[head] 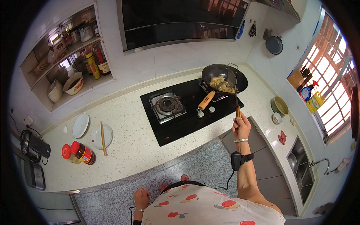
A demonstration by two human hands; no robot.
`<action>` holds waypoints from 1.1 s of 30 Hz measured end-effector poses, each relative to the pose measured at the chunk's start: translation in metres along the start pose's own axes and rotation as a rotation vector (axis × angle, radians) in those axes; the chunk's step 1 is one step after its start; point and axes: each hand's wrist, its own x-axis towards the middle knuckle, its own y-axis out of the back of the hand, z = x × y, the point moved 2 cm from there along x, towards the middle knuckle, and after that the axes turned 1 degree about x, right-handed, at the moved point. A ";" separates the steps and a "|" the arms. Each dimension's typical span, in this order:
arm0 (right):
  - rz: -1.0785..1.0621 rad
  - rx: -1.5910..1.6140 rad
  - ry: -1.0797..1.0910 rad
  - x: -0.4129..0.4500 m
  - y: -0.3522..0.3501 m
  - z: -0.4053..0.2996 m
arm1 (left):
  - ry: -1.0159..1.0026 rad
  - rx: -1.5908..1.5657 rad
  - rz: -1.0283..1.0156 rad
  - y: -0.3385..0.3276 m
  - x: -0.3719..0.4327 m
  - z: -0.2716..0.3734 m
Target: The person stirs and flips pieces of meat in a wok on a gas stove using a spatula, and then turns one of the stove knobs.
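Observation:
My right hand [241, 126] is closed around the wooden handle of a metal spatula [236, 97], whose head rests inside a black wok [242, 80]. Browned food pieces, maybe chicken, [220, 83] lie in the wok, which sits on the right burner of a black gas hob [168, 132]. The wok's wooden handle [206, 100] points towards the front left, with no hand on it. Low beside my body hangs my left hand [142, 197], fingers curled, apparently holding nothing. The left burner [166, 105] has nothing on it.
Left on the counter [126, 140] are two plates [81, 125], chopsticks [103, 137] and red-lidded jars [84, 154]. To the right stand a green bowl [279, 105], a small bowl [277, 118], raw meat [282, 137] and a sink [299, 166]. A range hood [182, 25] hangs above.

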 end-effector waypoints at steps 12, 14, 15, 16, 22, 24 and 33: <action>-0.006 0.036 -0.018 0.002 0.001 0.001 | 0.032 -0.009 0.003 0.000 -0.004 0.003; -0.009 0.041 -0.021 0.003 0.002 0.002 | 0.039 -0.011 0.004 0.000 -0.004 0.001; -0.013 0.046 -0.025 0.003 0.002 0.003 | 0.033 -0.005 0.003 0.000 -0.004 0.001; -0.014 0.046 -0.026 0.003 0.002 0.003 | 0.026 0.000 0.001 0.000 -0.004 0.000; -0.019 0.036 -0.015 0.001 0.001 0.004 | 0.030 -0.033 -0.011 0.000 -0.004 0.001; -0.009 0.036 -0.015 0.000 0.001 0.003 | 0.025 -0.027 -0.015 0.001 -0.003 0.001; 0.013 -0.006 -0.004 -0.010 0.003 -0.004 | 0.040 -0.182 -0.146 0.025 0.036 0.020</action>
